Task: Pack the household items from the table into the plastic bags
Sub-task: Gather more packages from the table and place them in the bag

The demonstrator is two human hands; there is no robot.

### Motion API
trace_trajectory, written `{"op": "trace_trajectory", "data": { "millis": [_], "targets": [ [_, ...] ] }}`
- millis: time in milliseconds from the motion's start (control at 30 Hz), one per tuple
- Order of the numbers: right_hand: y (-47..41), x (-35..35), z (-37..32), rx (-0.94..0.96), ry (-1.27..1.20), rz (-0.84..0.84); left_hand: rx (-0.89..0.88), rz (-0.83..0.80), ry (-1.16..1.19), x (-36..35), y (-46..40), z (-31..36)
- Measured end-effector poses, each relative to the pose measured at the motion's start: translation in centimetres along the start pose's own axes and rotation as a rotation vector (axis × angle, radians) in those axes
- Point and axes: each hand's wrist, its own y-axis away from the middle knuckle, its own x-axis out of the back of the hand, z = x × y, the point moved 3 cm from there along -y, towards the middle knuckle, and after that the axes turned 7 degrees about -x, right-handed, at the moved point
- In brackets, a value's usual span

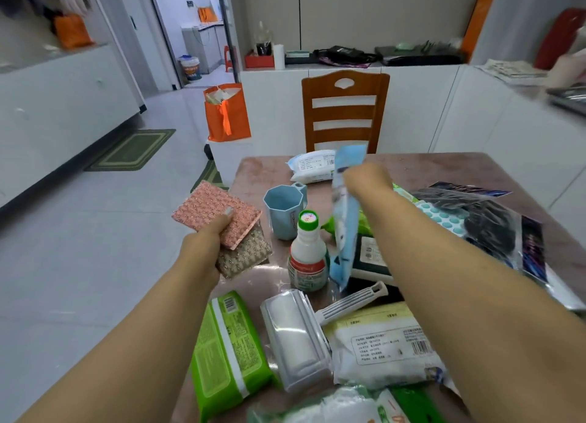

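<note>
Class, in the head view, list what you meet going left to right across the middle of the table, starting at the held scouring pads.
Scouring pads → blue cup → white bottle → blue packet → black bagged item.

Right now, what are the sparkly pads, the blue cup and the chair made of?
The pads in the left hand look like sponge covered in glittery woven mesh, one pink, one silvery; the bumpy shimmer suggests that. The cup looks like matte plastic: even pale blue, moulded flat sides. The chair looks like varnished wood, orange-brown and shiny.
</note>
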Motion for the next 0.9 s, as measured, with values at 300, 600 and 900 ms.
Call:
{"op": "trace_trajectory", "data": {
  "millis": [300, 600, 900],
  "targets": [
    [7.2, 12.8, -0.3, 0.157, -0.799, -0.218, -0.053, -0.405, 0.124, -3.9, 8.1, 6.4],
    [9.9, 12.6, 4.8, -0.093, -0.737, -0.583, 0.012, -0.675, 0.109, -9.2, 17.6, 3.8],
    [6.3, 11.7, 10.8, -0.169, -0.541, -0.315, 0.329, -0.487, -0.011, -12.8, 20.3, -2.7]
  ]
}}
